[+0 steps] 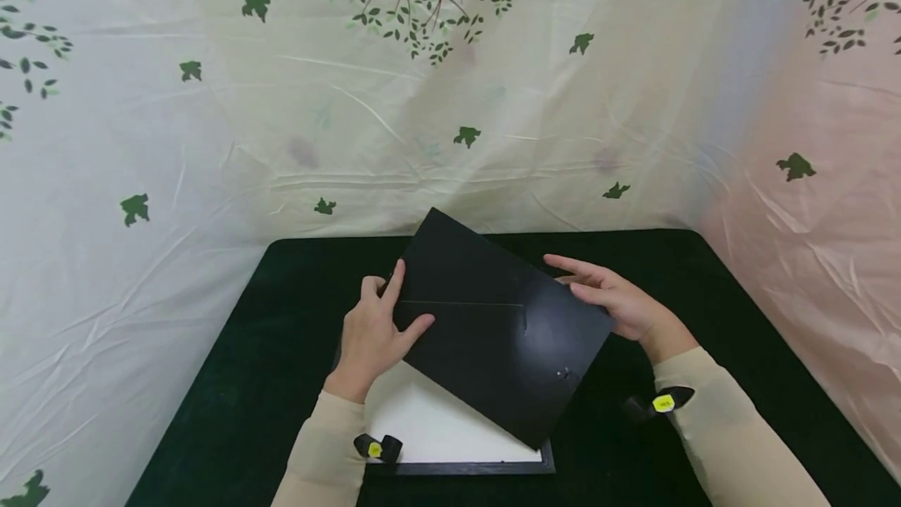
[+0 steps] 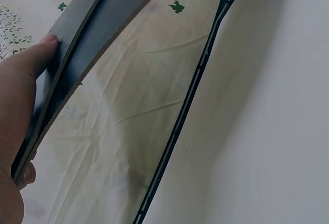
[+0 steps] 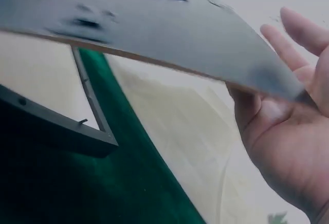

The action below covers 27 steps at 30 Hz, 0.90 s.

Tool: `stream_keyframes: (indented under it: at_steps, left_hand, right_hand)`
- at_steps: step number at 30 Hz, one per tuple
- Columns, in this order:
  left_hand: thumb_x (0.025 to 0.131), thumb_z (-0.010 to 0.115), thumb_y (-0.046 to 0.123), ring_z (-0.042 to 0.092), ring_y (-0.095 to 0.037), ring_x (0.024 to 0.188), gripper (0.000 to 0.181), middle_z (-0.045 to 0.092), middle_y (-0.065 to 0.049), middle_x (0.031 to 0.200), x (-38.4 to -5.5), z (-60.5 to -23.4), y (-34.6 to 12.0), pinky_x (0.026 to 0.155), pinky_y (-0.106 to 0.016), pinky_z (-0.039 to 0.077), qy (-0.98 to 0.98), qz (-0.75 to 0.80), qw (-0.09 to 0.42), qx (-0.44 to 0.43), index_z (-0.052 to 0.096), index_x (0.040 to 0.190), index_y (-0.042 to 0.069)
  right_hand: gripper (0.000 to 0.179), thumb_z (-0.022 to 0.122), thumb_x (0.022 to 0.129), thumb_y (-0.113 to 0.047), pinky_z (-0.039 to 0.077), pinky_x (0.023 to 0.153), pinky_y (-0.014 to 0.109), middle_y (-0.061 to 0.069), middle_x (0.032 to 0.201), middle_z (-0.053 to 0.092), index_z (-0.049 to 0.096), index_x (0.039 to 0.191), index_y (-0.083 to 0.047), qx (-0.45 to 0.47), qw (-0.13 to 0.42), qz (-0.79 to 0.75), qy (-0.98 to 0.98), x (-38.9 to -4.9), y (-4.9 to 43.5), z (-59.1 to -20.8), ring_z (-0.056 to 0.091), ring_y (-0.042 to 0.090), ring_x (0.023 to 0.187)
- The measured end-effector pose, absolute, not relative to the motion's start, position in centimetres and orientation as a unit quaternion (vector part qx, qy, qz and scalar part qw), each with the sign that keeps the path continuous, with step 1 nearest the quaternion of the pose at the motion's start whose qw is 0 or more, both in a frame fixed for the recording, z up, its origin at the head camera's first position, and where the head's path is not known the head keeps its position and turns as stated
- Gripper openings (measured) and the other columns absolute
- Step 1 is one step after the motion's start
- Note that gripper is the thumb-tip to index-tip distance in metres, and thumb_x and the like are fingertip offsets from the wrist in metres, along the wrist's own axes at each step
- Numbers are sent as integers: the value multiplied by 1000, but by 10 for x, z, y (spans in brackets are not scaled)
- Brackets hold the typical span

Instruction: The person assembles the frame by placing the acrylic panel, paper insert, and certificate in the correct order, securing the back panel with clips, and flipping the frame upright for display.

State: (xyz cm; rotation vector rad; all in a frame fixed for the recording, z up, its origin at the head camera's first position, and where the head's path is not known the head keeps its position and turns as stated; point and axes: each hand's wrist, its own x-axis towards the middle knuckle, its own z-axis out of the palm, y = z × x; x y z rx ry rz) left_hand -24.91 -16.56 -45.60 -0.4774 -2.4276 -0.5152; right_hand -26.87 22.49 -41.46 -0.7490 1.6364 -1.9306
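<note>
Over the near part of the table [image 1: 288,319], roughly midway between its left and right edges, we have a black board [image 1: 486,343] held up at a slant, one corner pointing to the table's back edge, the opposite one coming down over the near right corner of a dark frame [image 1: 457,469]. Frame lies flat, white sheet [image 1: 450,433] inside it, partly covered by the board in the head view. Whether board and frame touch at that corner, we cannot tell.

Left hand [image 1: 376,343]: pinches the board's left edge, thumb flat on the black face, fingers behind. Right hand [image 1: 626,303]: at the board's right corner, fingers fairly straight and spread past the edge; how firmly it takes any weight, we can't tell.

To handle this well, we'd let the left pinch carry the board and bring the right fingers properly under their corner, so it can't swing. We'd square the board's edges to the frame's edges before any contact, and keep its low corner from scraping the white sheet. A small prong [image 3: 83,122] sticks out at the frame's inner edge near a corner; we'd steer the board clear of it. Grip by the rim, we'd say, away from the metal fitting [image 1: 564,374].
</note>
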Motion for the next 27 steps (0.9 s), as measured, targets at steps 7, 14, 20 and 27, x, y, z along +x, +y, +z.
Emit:
stream_keyframes:
  at_steps: [7,14,20,27]
  left_hand:
    - [80,69,58,27,-10,48,93,44,-16,105,-251,-455,-171,41,-23,27,-903,-226,347,-114,26,153,19]
    - [80,72,53,33,-15,55,92,42,-15,104,-252,-454,-174,46,-27,29,-885,-273,373,-64,27,152,17]
    - [80,72,51,39,-19,63,91,41,-15,107,-252,-450,-175,49,-29,32,-877,-298,373,-50,30,152,16]
    - [81,72,52,41,-19,70,91,41,-16,108,-250,-449,-173,52,-30,35,-873,-312,373,-34,28,152,15]
  right_hand:
    - [62,31,103,3,53,87,38,12,141,50,8,156,-18,-306,153,-780,524,-250,230,-427,59,23,115]
    - [86,50,95,8,53,86,33,29,147,28,1,156,-30,-271,22,-680,681,-238,199,-425,56,21,119]
    - [93,65,88,5,55,81,34,21,149,30,10,156,-28,-248,-27,-645,722,-229,172,-431,58,20,114]
    - [90,66,87,6,55,79,35,21,139,42,17,155,-27,-232,-45,-652,720,-227,156,-443,60,18,113]
